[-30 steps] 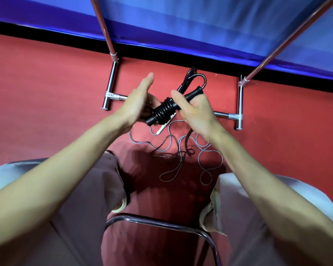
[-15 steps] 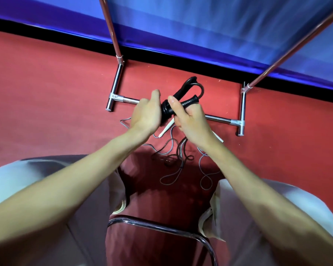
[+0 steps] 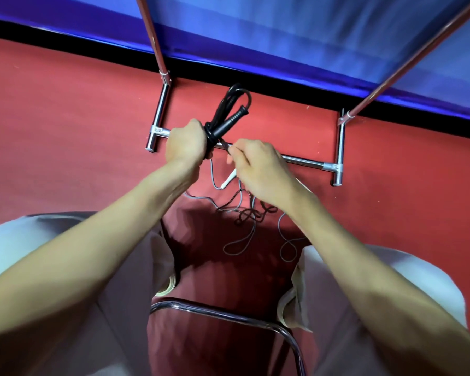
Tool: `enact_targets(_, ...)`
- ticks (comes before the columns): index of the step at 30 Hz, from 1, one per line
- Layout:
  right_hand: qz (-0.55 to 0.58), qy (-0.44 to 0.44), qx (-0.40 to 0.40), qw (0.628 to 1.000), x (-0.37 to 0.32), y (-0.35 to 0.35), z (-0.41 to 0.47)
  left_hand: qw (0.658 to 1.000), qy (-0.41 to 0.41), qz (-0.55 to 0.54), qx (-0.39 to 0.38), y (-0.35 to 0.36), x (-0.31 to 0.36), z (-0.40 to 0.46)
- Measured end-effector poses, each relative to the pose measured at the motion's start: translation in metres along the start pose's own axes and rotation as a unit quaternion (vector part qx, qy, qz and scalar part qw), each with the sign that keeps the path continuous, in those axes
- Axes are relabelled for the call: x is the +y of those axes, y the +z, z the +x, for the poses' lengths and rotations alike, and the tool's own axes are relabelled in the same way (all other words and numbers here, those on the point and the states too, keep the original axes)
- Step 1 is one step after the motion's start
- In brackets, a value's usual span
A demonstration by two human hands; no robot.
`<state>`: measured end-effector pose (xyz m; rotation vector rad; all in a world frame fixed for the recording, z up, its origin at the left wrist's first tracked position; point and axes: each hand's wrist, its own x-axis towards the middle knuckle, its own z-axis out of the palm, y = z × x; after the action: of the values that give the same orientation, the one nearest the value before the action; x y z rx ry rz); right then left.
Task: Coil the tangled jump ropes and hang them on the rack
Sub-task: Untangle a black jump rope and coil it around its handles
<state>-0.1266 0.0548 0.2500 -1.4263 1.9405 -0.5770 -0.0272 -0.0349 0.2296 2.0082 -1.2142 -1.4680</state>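
The black jump rope point(image 3: 229, 115), already a bundle, is gripped by the left hand point(image 3: 186, 143); the right hand point(image 3: 258, 165) pinches its loose end, likely tying off. Next it must go onto the rack point(image 3: 304, 160). A grey rope point(image 3: 255, 226) lies tangled on the floor.

A red carpeted floor point(image 3: 65, 137) carries the chrome rack point(image 3: 304, 162), standing on its two feet and crossbar near a black strip below blue fabric. In front of the rack, tangled grey and black ropes point(image 3: 244, 215) and a white handle point(image 3: 228, 181) lie on the floor.
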Motion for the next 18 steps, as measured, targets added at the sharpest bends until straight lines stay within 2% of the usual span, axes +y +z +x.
enact_targets(2, 0.029, -0.002, -0.002, 1.0, -0.004, 0.004, 0.0, 0.997, 0.026, 0.055, 0.044, 0.001, -0.004, 0.003)
enact_targets(4, 0.089, 0.018, -0.01, 0.996, -0.005, 0.005, 0.002, 0.982, 0.091, 0.139, 0.094, 0.004, -0.006, -0.001)
enact_targets(6, 0.173, 0.069, -0.017, 0.982, -0.005, 0.007, 0.002, 0.949, 0.181, 0.217, 0.141, 0.006, -0.009, -0.009)
enact_targets(8, 0.262, 0.114, -0.021, 0.958, -0.008, 0.004, 0.001, 0.913, 0.258, 0.277, 0.155, 0.006, -0.013, -0.015)
enact_targets(10, 0.338, 0.137, -0.02, 0.931, -0.008, -0.001, -0.001, 0.879, 0.321, 0.324, 0.139, 0.007, -0.02, -0.014)
enact_targets(13, 0.423, 0.167, 0.022, 0.89, -0.002, -0.01, -0.002, 0.83, 0.428, 0.34, 0.108, 0.011, -0.03, -0.019)
enact_targets(16, 0.443, 0.202, 0.054, 0.872, 0.008, -0.015, 0.003, 0.809, 0.495, 0.311, 0.053, 0.018, -0.038, -0.026)
enact_targets(18, 0.436, 0.233, 0.061, 0.867, 0.012, -0.015, 0.004, 0.805, 0.513, 0.297, 0.024, 0.019, -0.041, -0.025)
